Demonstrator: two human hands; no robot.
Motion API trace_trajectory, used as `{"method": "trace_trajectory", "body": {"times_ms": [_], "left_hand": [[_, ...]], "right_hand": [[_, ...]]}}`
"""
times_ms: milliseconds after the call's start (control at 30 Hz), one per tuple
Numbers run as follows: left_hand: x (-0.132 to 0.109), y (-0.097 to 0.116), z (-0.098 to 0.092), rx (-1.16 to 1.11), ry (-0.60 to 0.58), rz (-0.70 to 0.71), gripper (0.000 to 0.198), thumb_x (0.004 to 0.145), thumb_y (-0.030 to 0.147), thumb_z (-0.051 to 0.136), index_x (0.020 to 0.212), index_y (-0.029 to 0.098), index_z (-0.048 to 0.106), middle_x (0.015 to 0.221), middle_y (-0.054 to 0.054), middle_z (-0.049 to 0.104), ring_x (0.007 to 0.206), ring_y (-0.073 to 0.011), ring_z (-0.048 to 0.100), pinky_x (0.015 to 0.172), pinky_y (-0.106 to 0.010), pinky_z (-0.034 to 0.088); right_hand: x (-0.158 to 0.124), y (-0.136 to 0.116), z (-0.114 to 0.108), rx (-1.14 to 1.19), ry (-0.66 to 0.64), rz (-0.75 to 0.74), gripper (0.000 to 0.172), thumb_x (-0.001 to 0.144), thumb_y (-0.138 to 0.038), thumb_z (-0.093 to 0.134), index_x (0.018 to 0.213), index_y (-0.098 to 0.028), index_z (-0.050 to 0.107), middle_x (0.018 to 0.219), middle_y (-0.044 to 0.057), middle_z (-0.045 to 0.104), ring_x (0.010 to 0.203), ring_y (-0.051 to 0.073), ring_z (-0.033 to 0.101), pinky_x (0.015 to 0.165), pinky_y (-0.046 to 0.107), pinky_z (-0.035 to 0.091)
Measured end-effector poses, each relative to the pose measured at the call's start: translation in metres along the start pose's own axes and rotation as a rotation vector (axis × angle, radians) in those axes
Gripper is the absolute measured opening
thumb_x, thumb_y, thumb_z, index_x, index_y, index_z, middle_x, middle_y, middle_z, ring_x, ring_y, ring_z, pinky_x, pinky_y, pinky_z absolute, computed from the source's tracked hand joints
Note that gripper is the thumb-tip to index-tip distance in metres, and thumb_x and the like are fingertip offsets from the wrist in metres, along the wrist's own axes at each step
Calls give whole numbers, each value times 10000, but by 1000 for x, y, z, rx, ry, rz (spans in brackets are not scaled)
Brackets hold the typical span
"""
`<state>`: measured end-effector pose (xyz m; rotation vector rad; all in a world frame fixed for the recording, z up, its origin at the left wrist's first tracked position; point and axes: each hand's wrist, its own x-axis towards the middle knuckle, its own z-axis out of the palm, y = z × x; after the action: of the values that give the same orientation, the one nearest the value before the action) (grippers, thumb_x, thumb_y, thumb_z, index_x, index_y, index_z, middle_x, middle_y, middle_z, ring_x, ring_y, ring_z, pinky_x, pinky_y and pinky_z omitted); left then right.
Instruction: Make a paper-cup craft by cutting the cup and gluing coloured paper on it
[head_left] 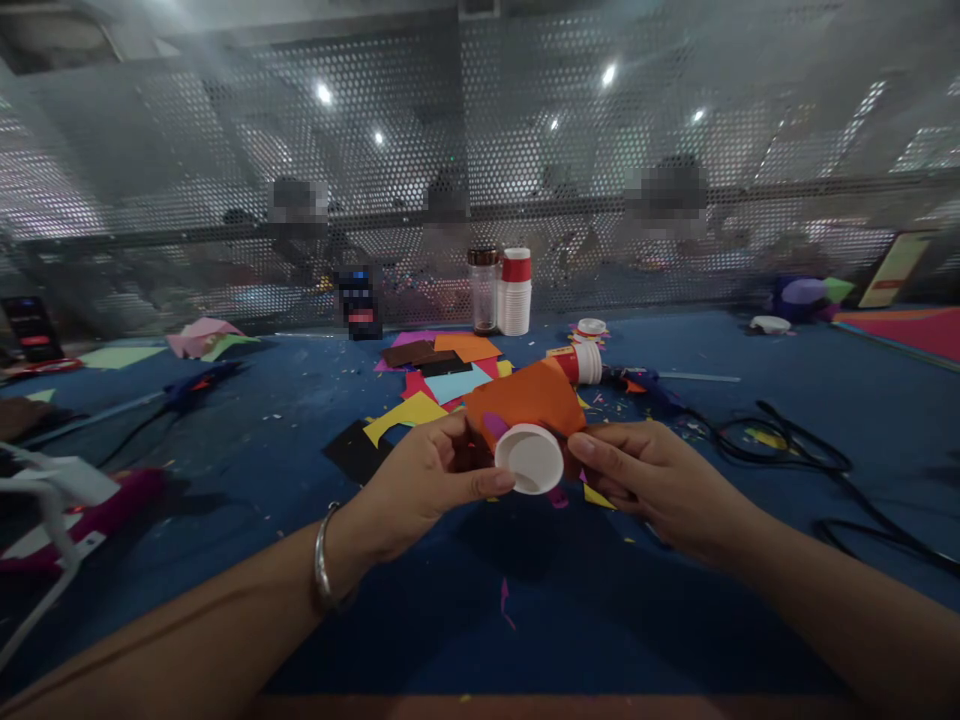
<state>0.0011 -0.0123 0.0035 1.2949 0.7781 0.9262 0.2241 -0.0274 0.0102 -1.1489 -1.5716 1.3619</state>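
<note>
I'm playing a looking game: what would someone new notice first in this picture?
Probably the bright orange paper and the white-rimmed cup, its open mouth facing us, between the left hand and the right hand in the middle. Just beyond them, colourful paper sheets lie on the blue table. Farther back, a tall stack of cups stands beside a clear bottle.

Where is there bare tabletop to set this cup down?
Best: the blue tabletop between left forearm and right forearm, nearer than the held cup, with a small purple scrap. A second patch borders the black paper on its left, toward the glue gun, with specks. Crowded: beyond that cup, with paper sheets and the tipped red-and-white cup; rightward, the looped cord.
</note>
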Motion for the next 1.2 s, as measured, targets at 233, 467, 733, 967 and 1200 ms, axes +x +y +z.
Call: {"method": "trace_trajectory", "body": {"times_ms": [233, 467, 733, 967, 1200], "left_hand": [[1, 0, -4, 81, 36, 41, 320, 651, 265, 862, 885, 149, 677, 837, -22, 700, 776, -138, 628, 754, -278, 508], [1, 2, -5, 79, 18, 71, 271, 654, 251, 857, 840, 141, 694, 793, -15, 684, 732, -123, 615, 722, -259, 511], [1, 0, -7, 85, -4, 72, 269, 667, 278, 850, 881, 155, 741, 829, -35, 710, 780, -156, 642, 759, -293, 523], [1, 2, -8, 113, -52, 75, 244, 713, 258, 818, 936, 178, 760, 951, -46, 702, 905, -179, 637, 835, -308, 515], [0, 3, -7, 15, 30, 67, 262, 690, 236, 843, 900, 169, 703, 876, -7, 672, 821, -129, 612, 791, -264, 504]], "right_hand": [[0, 2, -1, -8, -7, -8, 520, 797, -646, 645, 606, -183, 507, 510, -96, 286, 448, 49, 193, 412, 235, 139], [1, 1, -2, -42, -10, -7, 523, 787, -661, 642, 604, -189, 507, 502, -100, 264, 439, 51, 182, 404, 236, 125], [-1, 3, -3, -80, -10, -30, 512, 813, -649, 619, 614, -185, 535, 500, -90, 291, 437, 57, 210, 407, 235, 147], [0, 4, -4, -147, -21, -61, 522, 825, -651, 598, 607, -179, 546, 511, -90, 272, 450, 61, 188, 425, 238, 164], [1, 4, -5, -163, -5, -81, 494, 854, -616, 586, 635, -173, 597, 519, -76, 306, 456, 68, 216, 428, 235, 175]]}}
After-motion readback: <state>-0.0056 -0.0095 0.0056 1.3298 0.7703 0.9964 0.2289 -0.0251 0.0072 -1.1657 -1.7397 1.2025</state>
